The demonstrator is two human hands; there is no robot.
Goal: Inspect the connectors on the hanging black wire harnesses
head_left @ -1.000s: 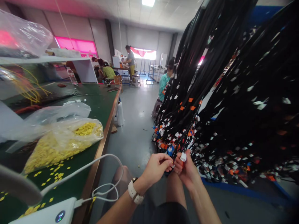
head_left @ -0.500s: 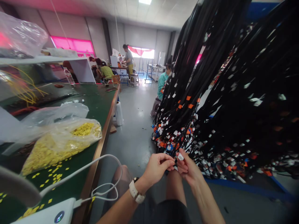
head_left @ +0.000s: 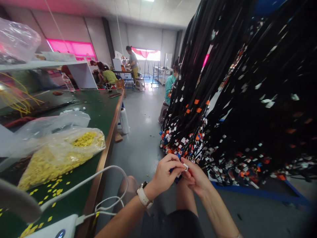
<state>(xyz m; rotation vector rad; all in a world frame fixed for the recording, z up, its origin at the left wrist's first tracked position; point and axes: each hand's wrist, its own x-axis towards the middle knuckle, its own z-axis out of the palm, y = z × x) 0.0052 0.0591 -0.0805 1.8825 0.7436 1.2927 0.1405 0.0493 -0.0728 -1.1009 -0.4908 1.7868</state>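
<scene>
A small white connector [head_left: 186, 167] sits between my two hands, low in front of the hanging cable bundle. My right hand [head_left: 198, 178] is closed on it, thumb and fingers pinching from the right. My left hand [head_left: 165, 171], with a white-strapped watch [head_left: 143, 194] on the wrist, is closed in a pinch with its fingertips against the connector's left side. Whatever else lies between those fingertips is hidden. Just behind the hands hang black cables [head_left: 190, 79] ending in white, orange and blue connectors [head_left: 184, 140].
To the left stands a green-topped table [head_left: 104, 105] bearing a plastic bag of yellow pieces [head_left: 61, 155], loose yellow pieces and a white power bank [head_left: 55, 228] with a cable. A blue-framed rack base [head_left: 257, 193] lies under the cables. Other people sit and stand farther back.
My hands have come closer together. The white connector, upright in my right hand before, is now lower and tilted, with my left fingertips against it. The view has shifted slightly.
</scene>
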